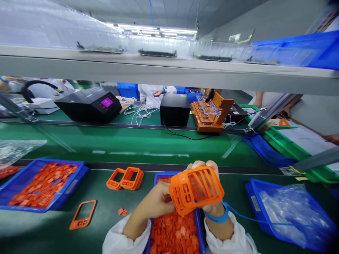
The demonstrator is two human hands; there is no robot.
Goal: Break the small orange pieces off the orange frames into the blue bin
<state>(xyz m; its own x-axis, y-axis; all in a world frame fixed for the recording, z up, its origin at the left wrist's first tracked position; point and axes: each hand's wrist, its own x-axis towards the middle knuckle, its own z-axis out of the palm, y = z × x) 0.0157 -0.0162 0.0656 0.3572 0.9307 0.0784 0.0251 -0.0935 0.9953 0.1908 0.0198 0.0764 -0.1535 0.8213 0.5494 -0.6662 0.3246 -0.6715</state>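
A fanned stack of orange plastic frames (pixel 182 197) with rectangular openings is held up in front of me, tilted. My left hand (pixel 158 200) is closed on the stack's left edge. Behind the frames and along their right side, my right hand (pixel 213 207) grips them, its fingers showing over the top. Right below is a blue bin (pixel 199 229) full of small orange pieces (pixel 173 234). On the green bench to the left lie a single orange frame (pixel 81 223), two small orange pieces (pixel 122 211) and two side-by-side piles of orange frames (pixel 132 179).
A blue tray (pixel 57 204) of orange pieces stands left; a blue bin (pixel 254 211) with clear plastic bags stands right. Beyond the green belt (pixel 148 141) are black boxes (pixel 174 109) and an orange fixture (pixel 209 123). A shelf (pixel 159 68) crosses overhead. Other people work behind.
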